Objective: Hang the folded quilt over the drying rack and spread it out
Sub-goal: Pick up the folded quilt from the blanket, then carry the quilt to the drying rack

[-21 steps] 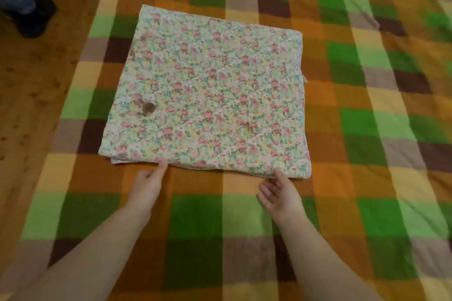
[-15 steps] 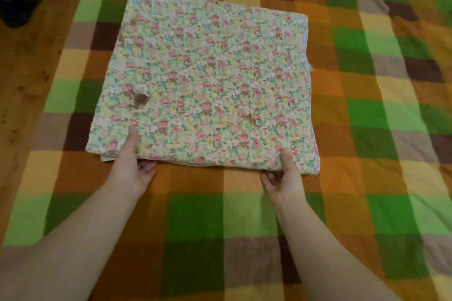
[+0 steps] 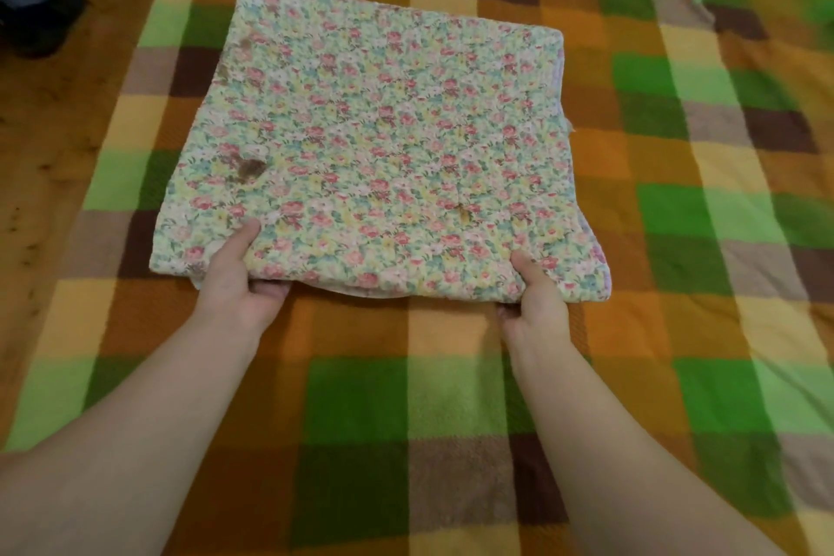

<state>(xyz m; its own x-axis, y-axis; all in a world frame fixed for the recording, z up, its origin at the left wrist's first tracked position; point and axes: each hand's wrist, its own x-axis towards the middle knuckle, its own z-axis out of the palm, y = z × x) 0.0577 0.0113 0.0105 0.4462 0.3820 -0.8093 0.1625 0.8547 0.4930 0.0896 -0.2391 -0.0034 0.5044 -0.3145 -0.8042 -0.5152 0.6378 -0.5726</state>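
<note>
The folded quilt is a square bundle with a small pink and yellow flower print and a brown stain near its left side. It lies on a checked blanket. My left hand grips its near edge at the left, thumb on top and fingers underneath. My right hand grips the same edge at the right in the same way. The near edge is lifted slightly off the blanket. No drying rack is in view.
The green, orange and brown checked blanket covers most of the view. A wooden floor runs along the left. A person's dark shoe and blue trouser leg stand at the top left corner.
Both hands went from resting at the quilt's near edge to gripping it, thumbs on top. The near edge has risen a little and the view has moved closer.
</note>
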